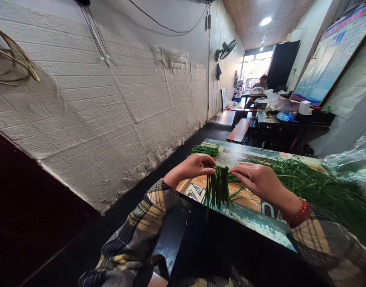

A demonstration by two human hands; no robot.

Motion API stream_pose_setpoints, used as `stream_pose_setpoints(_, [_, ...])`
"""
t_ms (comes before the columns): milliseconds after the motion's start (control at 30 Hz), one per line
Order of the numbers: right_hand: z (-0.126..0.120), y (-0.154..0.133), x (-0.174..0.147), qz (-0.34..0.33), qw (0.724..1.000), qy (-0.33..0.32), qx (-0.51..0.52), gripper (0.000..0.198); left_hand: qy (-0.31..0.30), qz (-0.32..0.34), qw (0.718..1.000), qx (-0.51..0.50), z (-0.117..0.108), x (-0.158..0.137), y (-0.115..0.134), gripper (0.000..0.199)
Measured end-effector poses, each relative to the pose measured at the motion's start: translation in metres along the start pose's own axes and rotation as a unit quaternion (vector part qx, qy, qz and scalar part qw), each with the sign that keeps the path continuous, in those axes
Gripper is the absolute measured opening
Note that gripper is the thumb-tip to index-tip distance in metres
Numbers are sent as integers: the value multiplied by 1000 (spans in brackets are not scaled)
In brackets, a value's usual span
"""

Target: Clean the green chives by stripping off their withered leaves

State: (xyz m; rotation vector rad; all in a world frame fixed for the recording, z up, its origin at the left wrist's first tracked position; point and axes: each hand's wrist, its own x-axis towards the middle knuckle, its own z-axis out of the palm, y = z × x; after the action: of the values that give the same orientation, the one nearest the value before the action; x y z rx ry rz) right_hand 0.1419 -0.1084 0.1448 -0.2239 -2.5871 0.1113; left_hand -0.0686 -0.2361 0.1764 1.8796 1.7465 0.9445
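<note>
hands (194, 166) (256, 178) pinching chive bundle (218, 187) | chive heap (317, 187) right | table (254, 223)

The near counter (248, 199) edge at six o'clock lies bare past the hanging bunch of chives (218, 187). At three o'clock a broad heap of loose chives (314, 187) and a clear plastic bag (350, 163) block the way. At eleven o'clock a small tidy bundle (204, 150) sits; bare counter between twelve and one stays passable.
</note>
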Motion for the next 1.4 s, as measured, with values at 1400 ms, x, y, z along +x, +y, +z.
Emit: stream_pose_setpoints(1400, [34,33,-62,223,914,-54,334,39,-33,-167,878,-448,101,-7,-47,41])
